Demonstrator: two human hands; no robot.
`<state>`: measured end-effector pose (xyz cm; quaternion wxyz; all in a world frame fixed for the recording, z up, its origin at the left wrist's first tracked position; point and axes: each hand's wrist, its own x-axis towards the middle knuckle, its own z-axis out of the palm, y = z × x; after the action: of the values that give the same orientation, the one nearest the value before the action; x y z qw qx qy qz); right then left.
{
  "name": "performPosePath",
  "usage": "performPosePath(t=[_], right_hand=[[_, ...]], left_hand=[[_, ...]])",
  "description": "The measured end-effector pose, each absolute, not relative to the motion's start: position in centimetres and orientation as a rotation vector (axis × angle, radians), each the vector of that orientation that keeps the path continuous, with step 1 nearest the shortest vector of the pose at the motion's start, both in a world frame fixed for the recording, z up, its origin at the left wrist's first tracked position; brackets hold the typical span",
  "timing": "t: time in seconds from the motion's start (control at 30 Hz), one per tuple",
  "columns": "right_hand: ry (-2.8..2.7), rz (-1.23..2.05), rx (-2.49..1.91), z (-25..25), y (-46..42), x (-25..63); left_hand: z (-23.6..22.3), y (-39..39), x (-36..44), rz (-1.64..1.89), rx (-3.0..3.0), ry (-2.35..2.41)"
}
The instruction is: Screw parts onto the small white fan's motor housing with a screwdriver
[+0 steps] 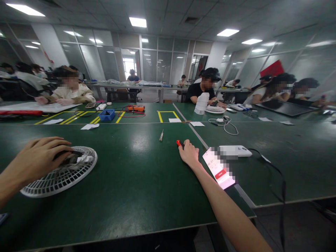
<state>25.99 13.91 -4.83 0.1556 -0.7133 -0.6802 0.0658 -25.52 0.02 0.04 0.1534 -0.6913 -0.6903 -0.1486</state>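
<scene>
Overlapping one grille [63, 179]: left hand [43, 154], hold unclear; gripping one red tool [179, 143]: right hand [189, 153].

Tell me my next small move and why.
Probably bring the red-tipped tool over to the fan grille with your right hand: your left hand is on the dark part there, while the tool is off to the right, near the phone.

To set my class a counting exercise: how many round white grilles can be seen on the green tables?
2: a near grille under the person's left hand, and a far grille in front of the co-worker in black. Others may be hidden.
</scene>
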Motion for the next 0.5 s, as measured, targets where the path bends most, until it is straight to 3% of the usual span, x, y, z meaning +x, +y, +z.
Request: performPosePath(t=[0.5], right_hand=[[-1.959, 0.174, -2.037, -4.8, 14.0, 25.9]], left_hand=[[3.6, 1.9, -24.1, 0.174, -1.937, -2.264]])
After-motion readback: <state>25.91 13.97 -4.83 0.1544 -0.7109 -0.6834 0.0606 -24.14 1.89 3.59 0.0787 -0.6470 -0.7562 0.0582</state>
